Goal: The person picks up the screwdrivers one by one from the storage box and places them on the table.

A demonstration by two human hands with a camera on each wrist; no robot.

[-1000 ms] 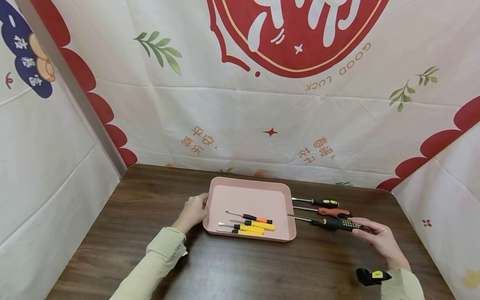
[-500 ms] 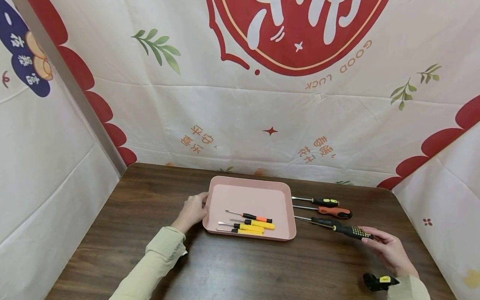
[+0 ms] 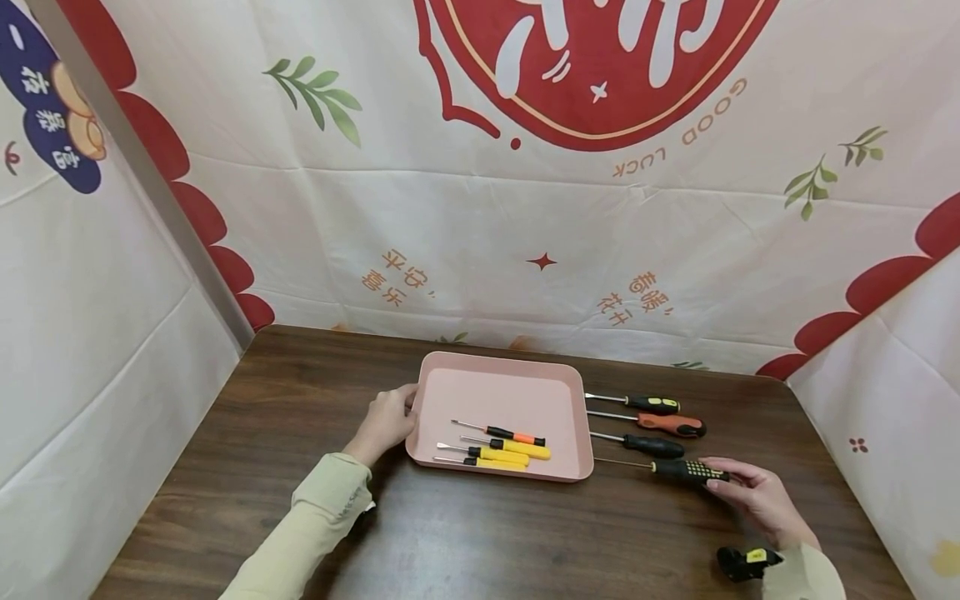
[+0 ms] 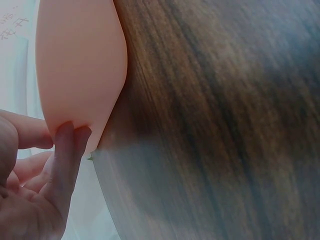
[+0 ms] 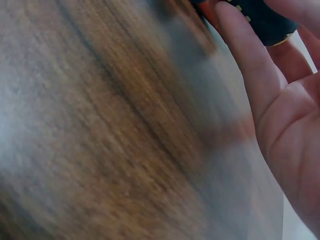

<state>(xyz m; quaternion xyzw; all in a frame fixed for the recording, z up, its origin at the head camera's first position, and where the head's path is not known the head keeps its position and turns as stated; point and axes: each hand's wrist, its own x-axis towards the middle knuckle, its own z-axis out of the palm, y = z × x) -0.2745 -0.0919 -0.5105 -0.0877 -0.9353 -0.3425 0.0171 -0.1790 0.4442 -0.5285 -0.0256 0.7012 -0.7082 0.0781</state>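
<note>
In the head view, my right hand [image 3: 761, 496] pinches the end of a black screwdriver handle with yellow dots [image 3: 686, 472]. Its thin shaft points left, the tip reaching the right side of a pink tray [image 3: 498, 385]. The right wrist view shows the butt of that handle [image 5: 267, 27] between thumb and fingers. My left hand [image 3: 388, 423] holds the tray's left edge; in the left wrist view its fingers [image 4: 67, 160] pinch the rim at a corner. Inside the tray lie several small screwdrivers, an orange-and-black one [image 3: 514, 436] and yellow-handled ones [image 3: 525, 450].
Right of the tray, behind the dotted screwdriver, three more lie roughly parallel: a black-and-yellow one [image 3: 652, 405], an orange one [image 3: 671, 424] and a plain black one [image 3: 654, 446]. A printed cloth [image 3: 480, 217] hangs along the back edge of the brown wooden table [image 3: 480, 533].
The dotted screwdriver, first overlapping the plain black one, has swung toward the near side with my right hand, then slid left alongside the row. My left hand and the tray have stayed put.
</note>
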